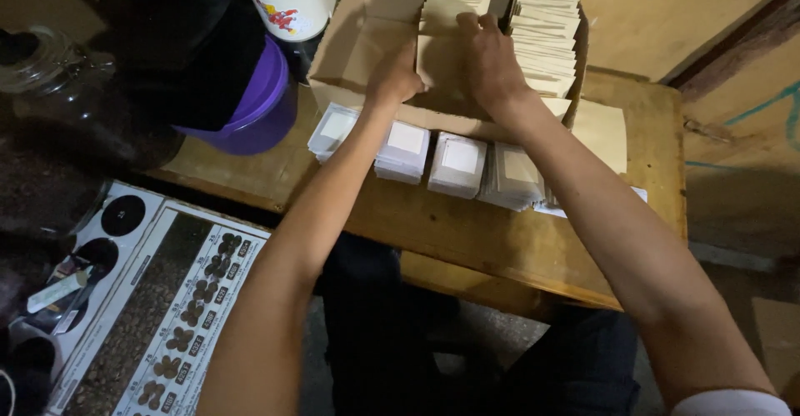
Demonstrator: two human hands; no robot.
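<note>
Left of the cardboard box (367, 41) stood a purple tub (258, 104). The left hand (396, 79) reached into the box, fingers curled against a tan packet bundle (442, 62); whether it truly gripped, I cannot tell. The right hand (492, 62) lay bent over the same bundle inside the box. Before the box sat four small stacks (458, 166). A loose grip could likely spill the bundle onto those stacks.

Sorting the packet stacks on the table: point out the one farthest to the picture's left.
The leftmost stack, beside the purple tub and just below the left hand; the other three sit to its right.
</note>
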